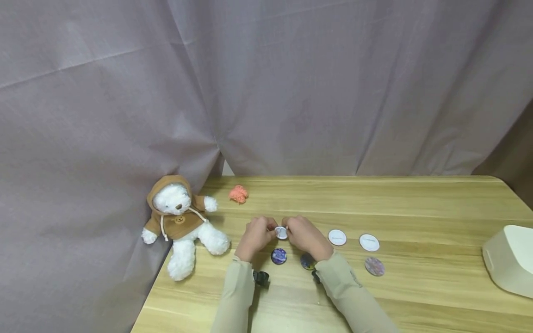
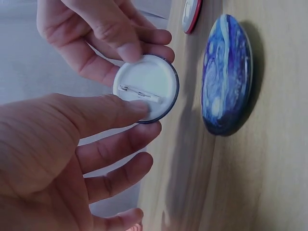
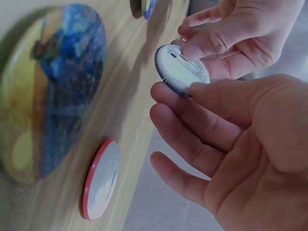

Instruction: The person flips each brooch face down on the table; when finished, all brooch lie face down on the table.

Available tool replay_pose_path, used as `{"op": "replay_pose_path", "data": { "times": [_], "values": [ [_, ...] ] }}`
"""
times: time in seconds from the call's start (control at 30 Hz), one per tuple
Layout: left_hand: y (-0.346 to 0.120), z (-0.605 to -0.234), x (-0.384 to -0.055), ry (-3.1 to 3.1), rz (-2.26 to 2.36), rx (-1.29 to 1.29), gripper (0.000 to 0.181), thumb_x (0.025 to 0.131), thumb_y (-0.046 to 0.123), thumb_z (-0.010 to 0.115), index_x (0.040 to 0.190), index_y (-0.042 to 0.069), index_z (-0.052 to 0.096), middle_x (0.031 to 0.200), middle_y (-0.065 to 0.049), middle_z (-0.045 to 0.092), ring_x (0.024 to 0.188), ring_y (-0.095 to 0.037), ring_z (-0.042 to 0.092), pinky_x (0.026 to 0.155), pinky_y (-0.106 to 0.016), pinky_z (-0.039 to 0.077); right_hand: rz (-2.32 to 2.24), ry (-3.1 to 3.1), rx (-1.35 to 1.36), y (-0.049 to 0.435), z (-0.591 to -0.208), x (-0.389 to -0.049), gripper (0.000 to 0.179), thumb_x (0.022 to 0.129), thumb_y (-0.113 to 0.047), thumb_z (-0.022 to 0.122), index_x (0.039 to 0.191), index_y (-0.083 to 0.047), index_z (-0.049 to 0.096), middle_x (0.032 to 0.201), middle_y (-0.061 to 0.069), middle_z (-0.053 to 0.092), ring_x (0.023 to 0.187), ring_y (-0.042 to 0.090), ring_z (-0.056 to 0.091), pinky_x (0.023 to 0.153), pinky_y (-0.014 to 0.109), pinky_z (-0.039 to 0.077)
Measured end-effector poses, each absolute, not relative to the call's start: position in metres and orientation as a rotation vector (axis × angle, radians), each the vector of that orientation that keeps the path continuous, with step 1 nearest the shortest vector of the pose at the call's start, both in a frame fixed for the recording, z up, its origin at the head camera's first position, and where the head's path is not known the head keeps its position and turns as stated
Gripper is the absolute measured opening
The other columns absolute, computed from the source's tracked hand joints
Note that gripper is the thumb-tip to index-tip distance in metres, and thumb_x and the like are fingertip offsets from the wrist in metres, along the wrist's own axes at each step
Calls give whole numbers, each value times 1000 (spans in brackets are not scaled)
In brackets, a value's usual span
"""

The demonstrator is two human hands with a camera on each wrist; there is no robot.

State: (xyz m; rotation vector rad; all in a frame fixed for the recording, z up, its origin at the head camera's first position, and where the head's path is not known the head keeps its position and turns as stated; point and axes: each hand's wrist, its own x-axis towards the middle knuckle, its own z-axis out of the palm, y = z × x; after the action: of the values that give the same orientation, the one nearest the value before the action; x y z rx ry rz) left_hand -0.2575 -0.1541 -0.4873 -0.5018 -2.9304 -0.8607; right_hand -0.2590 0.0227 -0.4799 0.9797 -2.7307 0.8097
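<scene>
Between my two hands is a round pin badge point(image 1: 281, 232), its white back with the safety pin facing up. My left hand point(image 1: 257, 236) pinches its left edge, thumb over the back near the pin point(image 2: 139, 92). On the opposite edge, my right hand point(image 1: 306, 235) pinches it with thumb and index finger; the other fingers are loosely bent. A blue swirl-painted badge point(image 1: 279, 256) lies on the table just below the hands. Partly under the right wrist is a blue and yellow badge point(image 1: 307, 262).
Two badges lie white back up to the right, one point(image 1: 337, 237) nearer and one point(image 1: 368, 242) farther. A pinkish badge point(image 1: 374, 267) sits below them. A white plush bear point(image 1: 179, 219) in a brown hoodie, orange yarn point(image 1: 238, 194) and a white bin point(image 1: 508, 261) stand around the wooden table point(image 1: 433, 212).
</scene>
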Motion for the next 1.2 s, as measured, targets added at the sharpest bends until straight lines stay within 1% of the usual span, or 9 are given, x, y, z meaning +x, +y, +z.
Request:
{"op": "replay_pose_path", "data": {
  "times": [0.13,0.3,0.4,0.53,0.63,0.7,0.93,1.03,1.2],
  "values": [
    [-154,-490,-258,-2945,-874,-496,6,84,7,77,88,11,76,75,4,70,68,-12,59,67,-33,47,781,-2741,973,20,-482,-258,19,79,13,68,76,-5,62,66,-3,53,61,14,47,57,31,43],
    [-153,-494,-260,-2956,-904,-442,25,78,4,81,99,10,70,74,3,70,69,-13,62,77,-40,46,782,-2801,908,17,-485,-258,20,76,15,67,81,-4,62,69,0,57,64,15,50,59,34,45],
    [-152,-496,-260,-2966,-931,-423,26,76,2,82,96,11,67,73,3,69,69,-15,61,77,-42,46,793,-2830,875,16,-488,-258,20,76,14,68,82,-4,60,70,2,57,64,17,50,59,35,46],
    [-151,-498,-260,-2985,-933,-430,24,76,1,81,91,13,66,72,5,67,69,-14,60,73,-40,47,807,-2864,847,15,-489,-259,20,75,14,67,83,-2,59,71,5,58,64,17,50,59,36,46],
    [-151,-497,-261,-2983,-935,-434,24,77,2,81,89,14,65,73,5,68,71,-15,61,76,-43,46,811,-2880,824,15,-489,-259,21,74,15,66,85,-1,58,71,7,58,64,17,49,59,35,46],
    [-151,-497,-262,-2982,-940,-431,25,77,2,82,90,14,65,73,4,68,72,-15,61,79,-45,45,799,-2872,817,14,-488,-259,22,74,15,67,85,-1,58,71,6,58,63,18,50,59,35,46],
    [-150,-497,-263,-3001,-949,-455,25,76,3,82,94,14,68,72,7,67,71,-13,60,82,-45,43,717,-2844,796,12,-488,-258,23,71,14,69,83,-3,57,68,4,55,60,18,50,55,35,45],
    [-149,-497,-263,-3013,-945,-474,27,75,4,81,96,14,68,76,7,69,76,-14,63,86,-48,42,743,-2896,760,12,-489,-260,22,72,13,68,83,-4,58,69,3,55,61,17,49,55,33,44],
    [-149,-496,-263,-3024,-946,-481,31,74,3,82,99,14,67,81,5,71,81,-17,65,87,-48,44,760,-2952,700,11,-488,-261,22,73,10,68,87,-3,57,70,4,55,61,18,51,55,33,44]
  ]
}}
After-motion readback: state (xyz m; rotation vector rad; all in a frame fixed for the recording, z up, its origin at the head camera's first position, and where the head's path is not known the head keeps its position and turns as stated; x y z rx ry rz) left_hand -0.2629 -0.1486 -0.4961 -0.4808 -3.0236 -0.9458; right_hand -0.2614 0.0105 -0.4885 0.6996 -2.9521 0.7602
